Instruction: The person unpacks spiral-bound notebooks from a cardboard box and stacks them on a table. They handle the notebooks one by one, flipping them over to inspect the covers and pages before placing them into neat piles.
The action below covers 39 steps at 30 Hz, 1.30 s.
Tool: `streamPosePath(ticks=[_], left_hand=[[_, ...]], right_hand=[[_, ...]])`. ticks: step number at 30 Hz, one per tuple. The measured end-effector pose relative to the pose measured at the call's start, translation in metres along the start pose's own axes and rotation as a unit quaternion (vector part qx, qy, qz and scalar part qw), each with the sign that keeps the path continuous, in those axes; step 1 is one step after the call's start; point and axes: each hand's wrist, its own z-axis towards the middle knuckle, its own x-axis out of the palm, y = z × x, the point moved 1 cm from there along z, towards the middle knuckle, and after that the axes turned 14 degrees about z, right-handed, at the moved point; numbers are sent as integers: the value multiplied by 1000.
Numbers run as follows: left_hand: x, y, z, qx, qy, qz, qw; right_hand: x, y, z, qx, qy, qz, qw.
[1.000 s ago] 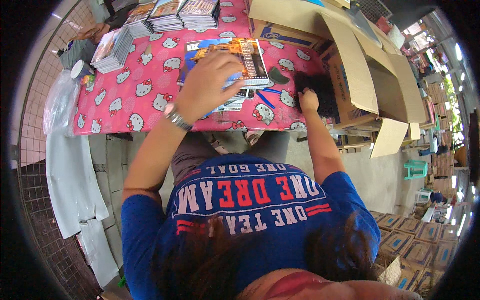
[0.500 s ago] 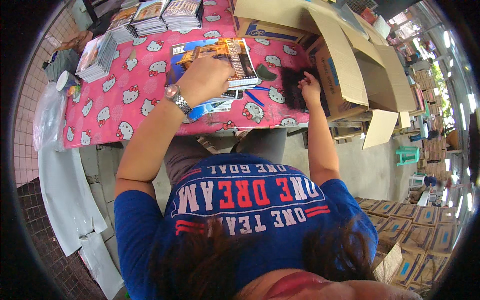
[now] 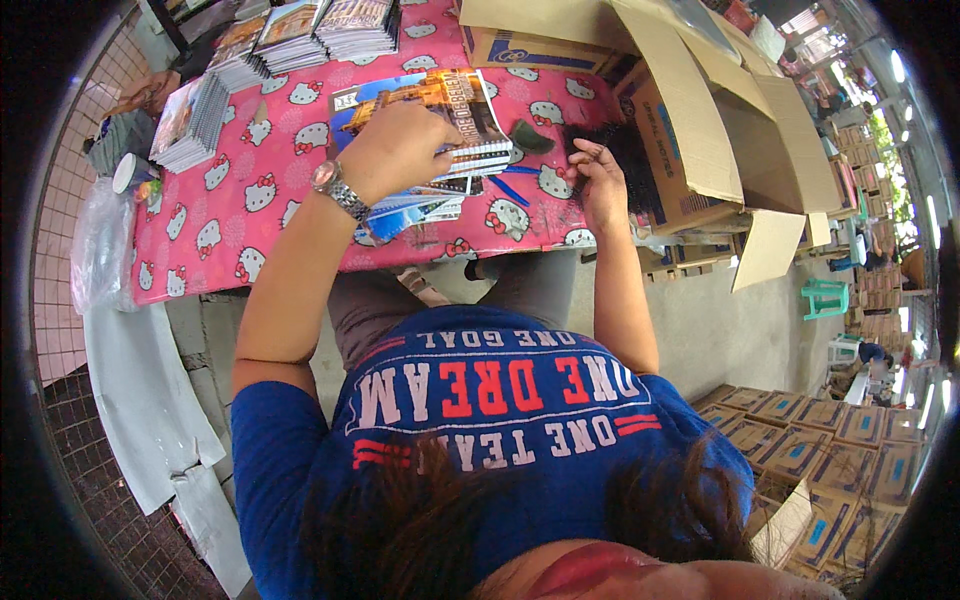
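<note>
A small stack of spiral notebooks (image 3: 425, 93) with a lit building on the top cover lies on the pink cartoon-cat tablecloth (image 3: 235, 175). My left hand (image 3: 405, 145), with a metal watch on its wrist, is closed over the near part of the top notebook, fingers curled at its edge. More blue-covered notebooks (image 3: 415, 212) stick out beneath, partly hidden by my left wrist. My right hand (image 3: 600, 185) is raised at the edge of a black mat-like patch (image 3: 632, 175), fingers loosely bent and apart, holding nothing. A dark green curved piece (image 3: 532, 138) and blue strips (image 3: 510, 190) lie between the hands.
Stacks of spiral notebooks (image 3: 290, 42) stand at the far left, one pile (image 3: 190, 122) nearer. Open cardboard boxes (image 3: 680, 150) crowd the table's right side. A white cup (image 3: 125, 172) and clear plastic (image 3: 100, 245) are at the left edge. Stacked cartons (image 3: 800, 450) sit behind on the right.
My right hand has moved left and slightly nearer, off the black patch towards the blue strips. My left hand stays on the notebook stack, its fingers little changed.
</note>
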Motion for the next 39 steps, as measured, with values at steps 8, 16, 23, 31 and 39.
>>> streamPosePath(ticks=[8, 16, 23, 31, 39], left_hand=[[-58, 23, 31, -79, -89, 77, 990], [-54, 9, 41, -68, -196, 100, 973], [-49, -5, 37, -83, -205, 69, 973], [-50, 18, 47, -2, -212, -15, 977], [-55, 19, 51, 26, -185, -36, 982]], right_hand=[[34, 25, -6, -6, 29, -34, 999], [57, 46, -22, -41, 24, -40, 998], [132, 42, -41, -3, 190, -134, 973], [135, 66, -6, -108, 247, -236, 934], [132, 97, 21, -284, 256, -367, 848]])
